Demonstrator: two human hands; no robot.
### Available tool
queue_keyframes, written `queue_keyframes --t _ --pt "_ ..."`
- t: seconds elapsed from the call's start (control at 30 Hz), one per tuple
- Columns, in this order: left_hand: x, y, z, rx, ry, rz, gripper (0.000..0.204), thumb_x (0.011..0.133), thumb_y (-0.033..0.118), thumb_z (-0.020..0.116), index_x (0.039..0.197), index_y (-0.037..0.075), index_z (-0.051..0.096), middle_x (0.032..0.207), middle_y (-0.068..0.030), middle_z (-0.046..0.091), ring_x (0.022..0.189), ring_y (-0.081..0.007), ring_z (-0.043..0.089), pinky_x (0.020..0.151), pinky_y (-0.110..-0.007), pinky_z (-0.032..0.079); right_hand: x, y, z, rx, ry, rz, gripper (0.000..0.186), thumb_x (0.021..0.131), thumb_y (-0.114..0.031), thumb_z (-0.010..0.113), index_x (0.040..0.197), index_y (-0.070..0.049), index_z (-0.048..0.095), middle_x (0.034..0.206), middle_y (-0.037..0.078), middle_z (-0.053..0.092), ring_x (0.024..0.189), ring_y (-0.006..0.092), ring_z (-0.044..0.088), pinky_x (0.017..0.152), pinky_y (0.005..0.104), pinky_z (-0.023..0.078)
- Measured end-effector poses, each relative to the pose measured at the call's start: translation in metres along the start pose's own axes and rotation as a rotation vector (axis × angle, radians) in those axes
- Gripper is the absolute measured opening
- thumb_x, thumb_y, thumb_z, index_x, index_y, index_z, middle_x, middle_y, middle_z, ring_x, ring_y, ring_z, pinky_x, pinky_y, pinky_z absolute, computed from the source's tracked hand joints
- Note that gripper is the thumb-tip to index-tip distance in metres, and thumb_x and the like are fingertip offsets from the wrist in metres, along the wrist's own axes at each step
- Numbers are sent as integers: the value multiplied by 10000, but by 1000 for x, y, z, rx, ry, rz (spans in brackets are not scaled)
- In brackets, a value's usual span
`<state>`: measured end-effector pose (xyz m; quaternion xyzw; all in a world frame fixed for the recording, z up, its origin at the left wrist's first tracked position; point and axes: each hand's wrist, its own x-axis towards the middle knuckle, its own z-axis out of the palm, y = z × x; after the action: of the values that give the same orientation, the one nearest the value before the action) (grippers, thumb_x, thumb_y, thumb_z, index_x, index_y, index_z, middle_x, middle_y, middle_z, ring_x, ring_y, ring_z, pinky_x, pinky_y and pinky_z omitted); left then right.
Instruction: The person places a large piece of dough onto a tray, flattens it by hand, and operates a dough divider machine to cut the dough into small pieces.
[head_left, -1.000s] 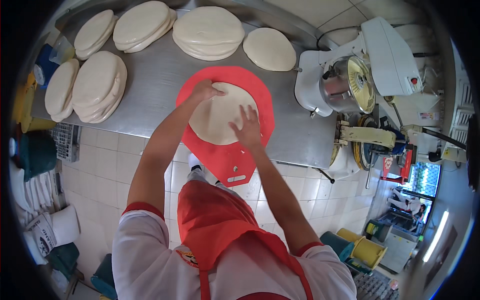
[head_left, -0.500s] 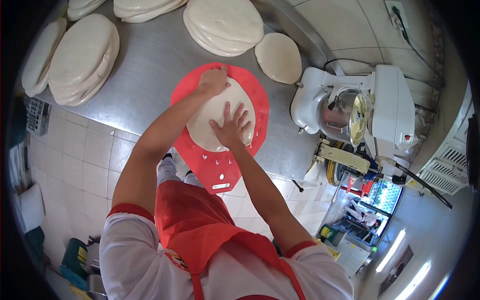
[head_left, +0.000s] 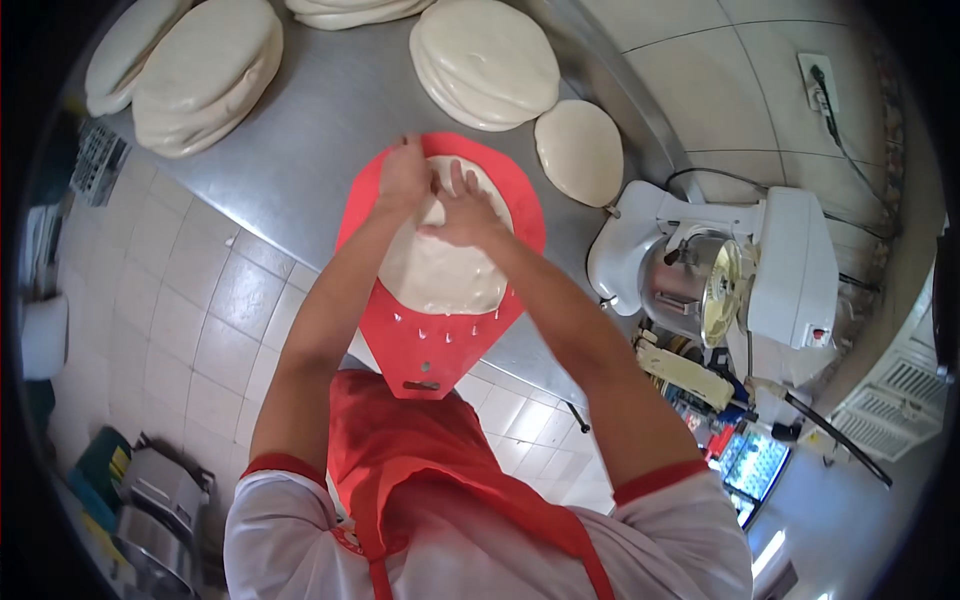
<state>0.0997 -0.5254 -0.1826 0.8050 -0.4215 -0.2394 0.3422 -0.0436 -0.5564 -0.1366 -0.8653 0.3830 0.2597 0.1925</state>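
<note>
A flat, rounded sheet of pale dough [head_left: 445,275] lies on a red board [head_left: 420,345] with a slotted handle end, which juts past the table's near edge. At the dough's upper left, my left hand [head_left: 405,175] is closed, fingers curled down by the board's far rim; what they grip is hidden. Pressed on the upper part of the dough, my right hand [head_left: 467,213] has its fingers spread. The two hands are close together, their fingertips nearly meeting.
Stacked dough rounds [head_left: 485,60] stand at the back, with more stacks [head_left: 205,75] at the far left. A single dough round [head_left: 580,152] lies near the back wall. To the right is a white stand mixer [head_left: 795,265]. The steel table [head_left: 310,120] ends over a tiled floor.
My right hand has slid up the dough toward my left hand, which has shifted slightly left. The view has turned a little, so the surroundings sit differently.
</note>
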Motion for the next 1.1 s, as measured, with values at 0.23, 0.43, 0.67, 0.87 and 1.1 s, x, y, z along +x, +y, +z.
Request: queue_keyframes --t 0.23,0.43,0.67,0.87,1.1 --pt "-71 14 10 228 -223 201 297 867 146 655 1097 -3 539 1120 -238 617 1040 -428 593 874 -488 480 -94 88 135 -158 593 -142 808 942 -508 529 1537 -43 241 1601 271 77 1462 471 147 1176 530 205" --pt "-106 27 3 228 -138 127 430 850 259 703 1159 47 491 1104 -191 655 1045 -387 622 854 -483 493 -164 13 71 -27 218 -73 1034 851 -661 564 1571 -79 103 1595 305 21 1473 496 -11 1151 649 73" --pt "-151 14 -19 252 -52 -175 453 866 278 695 1193 53 476 1069 -200 662 991 -387 649 817 -517 512 -108 22 48 -161 -209 -81 1108 766 -767 580 1585 -245 46 1619 225 -93 1482 466 -60 1164 629 94" --pt "-170 -14 -6 47 265 -218 447 859 254 697 1179 14 498 1111 -246 619 992 -425 627 814 -517 507 -68 8 36 -302 -212 -455 1048 773 -740 590 1577 -236 147 1627 211 -1 1484 459 23 1179 605 97" --pt "-258 19 19 498 718 -405 398 867 334 671 1082 15 574 1100 -201 616 1001 -400 585 818 -493 481 -89 38 71 -214 189 -667 858 867 -550 616 1535 -129 280 1575 240 236 1466 419 185 1169 573 179"
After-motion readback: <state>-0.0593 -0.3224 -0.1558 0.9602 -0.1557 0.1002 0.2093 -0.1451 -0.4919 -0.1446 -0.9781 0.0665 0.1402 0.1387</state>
